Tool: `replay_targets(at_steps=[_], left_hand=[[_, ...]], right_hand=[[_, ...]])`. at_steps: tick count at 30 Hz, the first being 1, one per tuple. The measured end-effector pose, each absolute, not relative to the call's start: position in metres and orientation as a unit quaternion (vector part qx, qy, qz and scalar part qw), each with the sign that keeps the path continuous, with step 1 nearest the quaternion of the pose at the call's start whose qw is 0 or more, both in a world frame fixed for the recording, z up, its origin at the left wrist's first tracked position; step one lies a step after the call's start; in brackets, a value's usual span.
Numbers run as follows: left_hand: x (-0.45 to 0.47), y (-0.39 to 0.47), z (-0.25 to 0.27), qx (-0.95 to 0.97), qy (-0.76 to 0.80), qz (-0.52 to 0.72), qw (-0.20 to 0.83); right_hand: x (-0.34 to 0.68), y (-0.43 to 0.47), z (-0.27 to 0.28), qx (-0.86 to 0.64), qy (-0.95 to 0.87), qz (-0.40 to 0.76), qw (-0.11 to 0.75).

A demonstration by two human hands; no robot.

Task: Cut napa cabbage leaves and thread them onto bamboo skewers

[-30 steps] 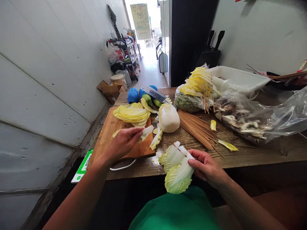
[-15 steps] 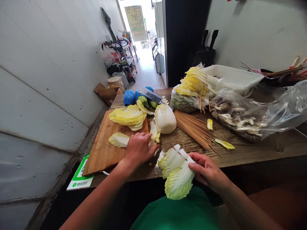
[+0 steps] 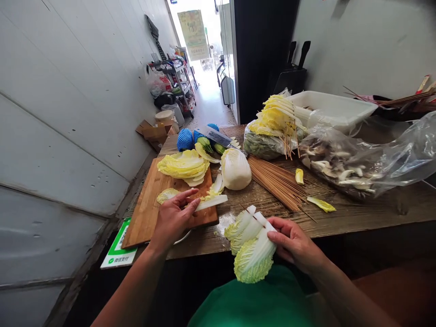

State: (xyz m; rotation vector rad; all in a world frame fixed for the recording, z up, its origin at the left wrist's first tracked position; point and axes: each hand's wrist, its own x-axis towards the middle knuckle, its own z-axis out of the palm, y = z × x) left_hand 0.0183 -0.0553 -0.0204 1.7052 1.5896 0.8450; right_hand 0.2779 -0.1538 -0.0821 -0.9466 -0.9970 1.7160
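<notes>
My right hand [image 3: 289,238] is closed on a wooden skewer threaded through the white ends of several napa cabbage leaves [image 3: 255,254], held at the table's front edge. Over the cutting board [image 3: 143,213], my left hand [image 3: 175,215] pinches one cabbage leaf [image 3: 211,202], its white stem pointing right. Part of that leaf is hidden behind the fingers. Another small leaf [image 3: 166,195] lies on the board just behind this hand. A stack of yellow leaves [image 3: 184,164] rests at the board's back, and a cut cabbage head [image 3: 235,170] sits to its right.
A fan of bare skewers [image 3: 275,181] lies right of the cabbage head. Behind are a knife [image 3: 218,136] and blue-netted produce [image 3: 185,139]. Finished cabbage skewers [image 3: 275,116] lie on a bagged bundle, beside a mushroom bag [image 3: 344,170] and white tub [image 3: 334,109].
My left hand has drawn back left from beside the cabbage head and now lifts a single leaf. My right hand with the skewered leaves has hardly moved.
</notes>
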Motion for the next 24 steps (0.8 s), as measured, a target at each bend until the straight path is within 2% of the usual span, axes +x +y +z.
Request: replay_targets(at_steps=[3, 6, 12, 18, 24], left_hand=[[0.018, -0.061, -0.018, 0.602, 0.6, 0.343, 0.399], [0.018, -0.065, -0.019, 0.579, 0.591, 0.368, 0.424], [0.014, -0.069, -0.029, 0.605, 0.571, 0.385, 0.4], [0.013, -0.078, -0.029, 0.661, 0.596, 0.385, 0.246], [0.007, -0.078, -0.022, 0.628, 0.592, 0.401, 0.308]], right_hand=[[0.276, -0.153, -0.083, -0.381, -0.408, 0.693, 0.456], [0.275, -0.152, -0.083, -0.385, -0.406, 0.694, 0.452], [0.274, -0.15, -0.083, -0.391, -0.403, 0.697, 0.447], [0.276, -0.15, -0.081, -0.39, -0.401, 0.698, 0.446], [0.276, -0.151, -0.08, -0.397, -0.404, 0.693, 0.446]])
